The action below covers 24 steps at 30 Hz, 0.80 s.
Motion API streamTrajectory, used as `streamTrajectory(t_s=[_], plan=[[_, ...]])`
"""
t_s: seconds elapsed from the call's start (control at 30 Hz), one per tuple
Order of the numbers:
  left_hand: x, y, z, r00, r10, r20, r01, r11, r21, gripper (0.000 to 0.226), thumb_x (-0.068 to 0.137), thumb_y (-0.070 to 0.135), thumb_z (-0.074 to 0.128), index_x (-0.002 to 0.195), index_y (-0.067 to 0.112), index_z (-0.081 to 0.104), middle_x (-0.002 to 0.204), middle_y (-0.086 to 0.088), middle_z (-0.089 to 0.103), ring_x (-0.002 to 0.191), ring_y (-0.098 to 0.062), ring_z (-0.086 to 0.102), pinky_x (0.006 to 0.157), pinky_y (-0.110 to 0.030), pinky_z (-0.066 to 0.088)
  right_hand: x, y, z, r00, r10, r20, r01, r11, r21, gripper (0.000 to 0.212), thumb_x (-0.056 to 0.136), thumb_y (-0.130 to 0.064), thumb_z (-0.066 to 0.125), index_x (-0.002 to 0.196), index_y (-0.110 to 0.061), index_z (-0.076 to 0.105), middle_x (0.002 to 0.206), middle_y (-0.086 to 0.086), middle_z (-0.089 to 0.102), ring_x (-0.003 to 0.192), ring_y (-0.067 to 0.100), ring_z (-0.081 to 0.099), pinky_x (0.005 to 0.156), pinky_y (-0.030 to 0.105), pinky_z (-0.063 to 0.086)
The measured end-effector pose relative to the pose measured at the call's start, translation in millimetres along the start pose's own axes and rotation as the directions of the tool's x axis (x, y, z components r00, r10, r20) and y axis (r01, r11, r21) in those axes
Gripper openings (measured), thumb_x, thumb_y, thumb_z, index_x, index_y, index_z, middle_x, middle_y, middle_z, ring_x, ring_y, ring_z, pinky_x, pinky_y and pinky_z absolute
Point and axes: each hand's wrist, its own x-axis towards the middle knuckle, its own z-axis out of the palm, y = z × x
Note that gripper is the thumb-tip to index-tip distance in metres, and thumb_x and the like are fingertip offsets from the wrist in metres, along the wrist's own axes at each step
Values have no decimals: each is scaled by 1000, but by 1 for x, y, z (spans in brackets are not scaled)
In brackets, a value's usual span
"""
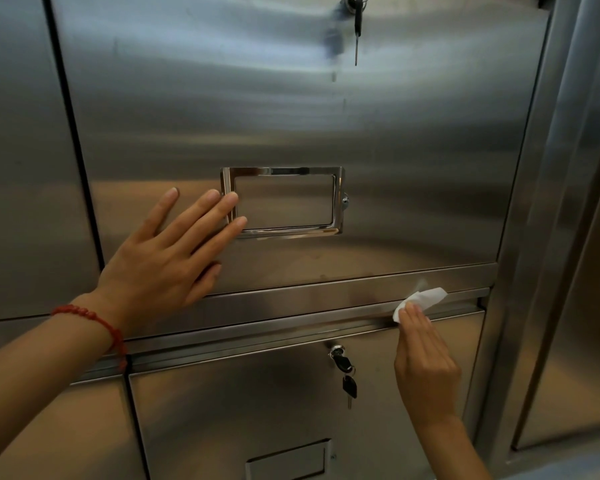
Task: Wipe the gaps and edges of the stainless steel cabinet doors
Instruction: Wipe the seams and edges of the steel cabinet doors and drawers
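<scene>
Right hand [426, 368] pinching crumpled white wipe [421, 299], brushed-steel gap

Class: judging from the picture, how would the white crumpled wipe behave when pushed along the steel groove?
The white crumpled wipe looks floppy: its free end folds past the right hand pinching it. Probably light, and apt to bunch up against the steel groove.

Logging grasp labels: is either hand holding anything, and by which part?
Right hand pinches white wipe by its lower end, at the door gap. Left hand holds nothing, flat on upper door.
</scene>
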Motion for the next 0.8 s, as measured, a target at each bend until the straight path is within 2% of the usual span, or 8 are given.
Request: streamTrajectory(t_s=[0.03, 0.07, 0.13, 0.2, 0.27, 0.43, 0.63, 0.8], plan=[[0, 0, 0, 1000, -2, 1, 2, 1000, -1, 55, 94, 30, 37, 145, 9, 32, 151, -17, 28, 139, -31, 26, 111, -54, 22, 0, -1, -1, 1000, -8, 6, 8, 1000, -4, 21, 92, -1, 52, 103, 11, 67, 104, 27, 66, 91, 37, 67, 77, 50, 51], [0, 0, 0, 1000, -2, 2, 2, 1000, -2, 55, 94, 30, 37, 145, 9, 32, 151, -17, 27, 139, -31, 26, 111, -54, 22, -1, 0, 0, 1000, -17, 13, 17, 1000, 0, 31, 98, -7, 43, 103, 11, 67, 104, 27, 66, 91, 37, 67, 77, 50, 51], [0, 0, 0, 1000, -1, 6, 1, 1000, -1, 55, 95, 30, 36, 145, 9, 32, 152, -17, 27, 139, -31, 26, 111, -54, 21, 2, 8, -1, 1000, 7, 1, -7, 1000, -7, 20, 89, 1, 58, 102, 12, 67, 103, 28, 66, 89, 39, 67, 73, 52, 52], [0, 0, 0, 1000, 0, 10, 0, 1000, -2, 55, 95, 30, 36, 146, 9, 31, 152, -17, 27, 140, -31, 25, 111, -53, 20, 7, 13, -3, 994, 105, 26, -105, 994, 3, 40, 64, 14, 78, 102, 14, 66, 101, 31, 65, 87, 43, 67, 69, 55, 53], [-1, 0, 1, 1000, -1, 8, 2, 1000, -4, 55, 95, 30, 36, 146, 9, 31, 152, -17, 26, 140, -31, 25, 112, -53, 20, 8, 14, -3, 994, 107, 30, -107, 994, 13, 48, 56, 16, 81, 102, 15, 66, 100, 32, 65, 86, 44, 67, 69, 55, 52], [-1, 0, 1, 1000, -8, -2, 8, 1000, -3, 56, 94, 30, 37, 146, 9, 31, 152, -16, 26, 140, -30, 25, 111, -54, 22, 5, 6, -3, 999, 15, 43, -16, 1000, 23, 46, 57, 14, 80, 101, 14, 67, 101, 30, 66, 88, 41, 67, 71, 53, 52], [-1, 0, 0, 1000, -6, 2, 6, 1000, -10, 56, 95, 30, 37, 146, 9, 31, 152, -16, 26, 140, -30, 24, 111, -54, 21, 12, 17, -6, 983, 172, 59, -175, 983, 51, 45, 60, 15, 80, 103, 15, 65, 100, 32, 65, 86, 45, 66, 66, 58, 54], [-1, 0, 1, 1000, -8, 2, 8, 1000, -13, 55, 95, 30, 37, 146, 9, 31, 152, -17, 26, 140, -31, 24, 111, -54, 21, 7, 10, -4, 996, 61, 67, -63, 998, 30, 50, 55, 13, 82, 102, 15, 66, 101, 31, 65, 87, 43, 67, 69, 55, 52]])
